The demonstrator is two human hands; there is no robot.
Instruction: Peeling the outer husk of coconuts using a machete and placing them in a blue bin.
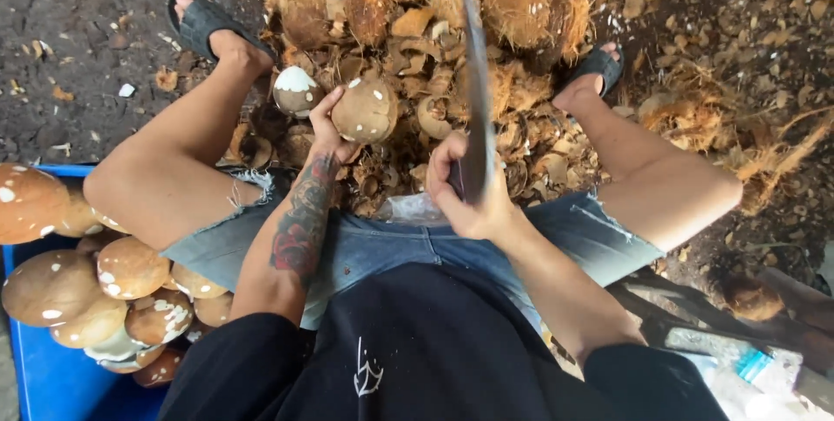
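Dark dirt ground (78, 30), littered with a husk and shell heap (417, 47) between my sandalled feet; blue crate (43, 382) of peeled coconuts (130, 269) at my left knee. My left hand (326, 130) cups a husked brown coconut (365, 111) from beneath, fingers wrapped around its near side, held over the heap; my right hand (469, 195) is closed tight on the handle of a long cleaver (476, 82), blade raised edge-on just right of the nut. Judgement: strike short glancing cuts away from my left fingers, turning the nut between blows.
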